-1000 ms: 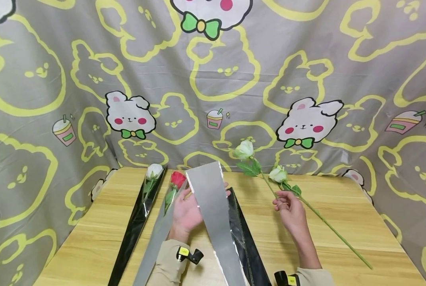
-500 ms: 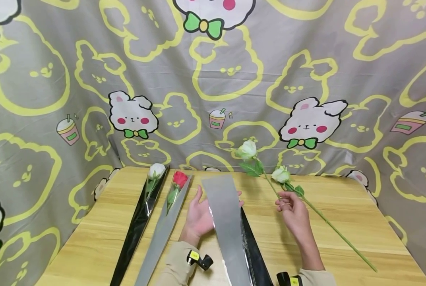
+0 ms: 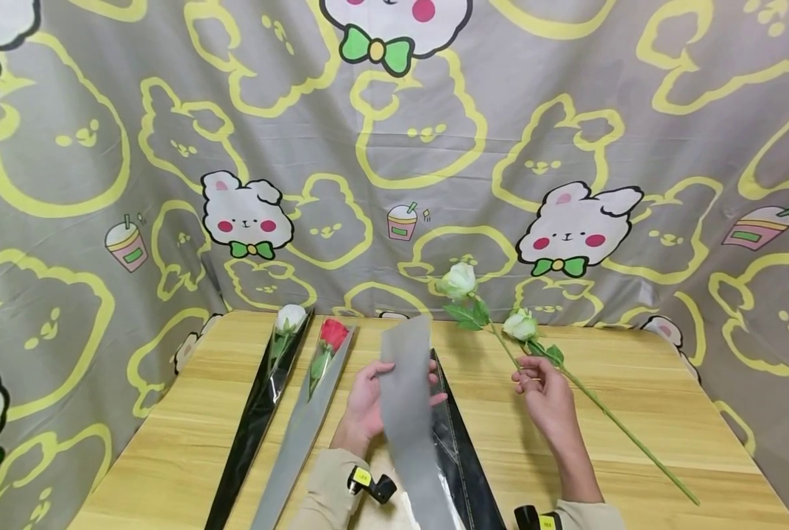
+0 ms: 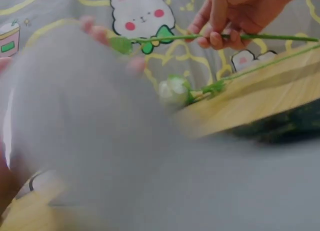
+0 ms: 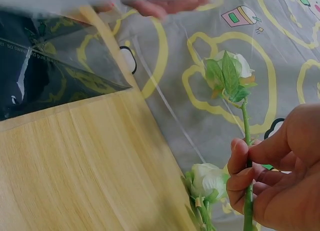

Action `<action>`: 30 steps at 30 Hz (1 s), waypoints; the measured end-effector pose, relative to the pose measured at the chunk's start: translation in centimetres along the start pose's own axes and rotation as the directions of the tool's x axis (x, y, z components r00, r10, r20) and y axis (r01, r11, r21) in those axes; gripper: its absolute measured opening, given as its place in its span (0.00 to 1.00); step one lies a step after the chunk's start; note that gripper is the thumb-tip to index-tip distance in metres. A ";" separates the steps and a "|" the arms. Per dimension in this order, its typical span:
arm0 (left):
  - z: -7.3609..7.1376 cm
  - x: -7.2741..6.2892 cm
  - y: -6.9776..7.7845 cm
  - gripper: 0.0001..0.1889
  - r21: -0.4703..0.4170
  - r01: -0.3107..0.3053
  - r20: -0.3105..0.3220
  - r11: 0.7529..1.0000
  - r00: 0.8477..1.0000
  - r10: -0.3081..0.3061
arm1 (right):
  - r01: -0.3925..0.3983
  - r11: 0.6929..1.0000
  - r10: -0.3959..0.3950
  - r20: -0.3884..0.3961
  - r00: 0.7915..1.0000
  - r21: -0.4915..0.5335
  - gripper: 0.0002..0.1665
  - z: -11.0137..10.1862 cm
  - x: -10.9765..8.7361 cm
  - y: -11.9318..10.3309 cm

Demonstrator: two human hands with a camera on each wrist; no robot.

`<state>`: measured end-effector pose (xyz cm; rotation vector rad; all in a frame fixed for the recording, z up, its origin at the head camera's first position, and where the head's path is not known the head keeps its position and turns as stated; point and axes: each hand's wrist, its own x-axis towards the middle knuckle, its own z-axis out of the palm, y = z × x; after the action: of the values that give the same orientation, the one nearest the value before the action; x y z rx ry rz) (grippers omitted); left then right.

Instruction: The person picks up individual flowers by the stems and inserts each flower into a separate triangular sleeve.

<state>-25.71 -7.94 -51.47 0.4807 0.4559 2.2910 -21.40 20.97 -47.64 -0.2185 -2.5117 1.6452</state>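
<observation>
Right hand (image 3: 547,390), fingertips together, pinches a pale-green, long-stemmed rose (image 3: 461,281) slanting toward eleven o'clock, while at its nine o'clock the left hand (image 3: 364,403) loosely grips a long, grey plastic sleeve (image 3: 404,419), axis roughly twelve to six.

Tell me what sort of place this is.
Probably a makeshift flower-work spot: a wood-grain table, a cartoon-print curtain hung behind it, and a pale rose held by its stem.
</observation>
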 end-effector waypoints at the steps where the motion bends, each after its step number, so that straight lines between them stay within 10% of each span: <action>1: 0.3 -0.1 0.2 0.29 -0.006 -0.009 -0.002 1.000 1.000 0.009 | 0.001 1.000 -0.001 0.001 1.000 -0.002 0.17 0.0 0.0 0.0; 15: 2.3 -0.1 1.0 0.19 -0.048 -0.036 -0.012 0.998 0.999 0.035 | 0.005 1.000 -0.005 -0.010 1.000 -0.016 0.17 0.0 0.0 0.1; 23: 1.9 -0.6 2.2 0.46 0.139 -0.144 -0.081 0.980 0.985 0.156 | 0.004 1.000 -0.004 -0.013 1.000 -0.016 0.17 -0.1 0.1 0.2; 26: 1.9 -0.5 2.3 0.28 0.244 -0.171 -0.209 0.954 0.952 0.224 | 0.005 1.000 -0.005 -0.017 1.000 -0.013 0.17 -0.1 0.1 0.2; 30: 1.6 0.2 1.9 0.07 0.467 -0.156 -0.402 0.870 0.839 0.366 | 0.004 1.000 -0.005 -0.018 1.000 -0.009 0.17 -0.1 0.0 0.1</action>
<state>-26.24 -8.81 -49.16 0.1691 1.2187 2.5888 -21.42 21.08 -47.68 -0.2275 -2.5045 1.6237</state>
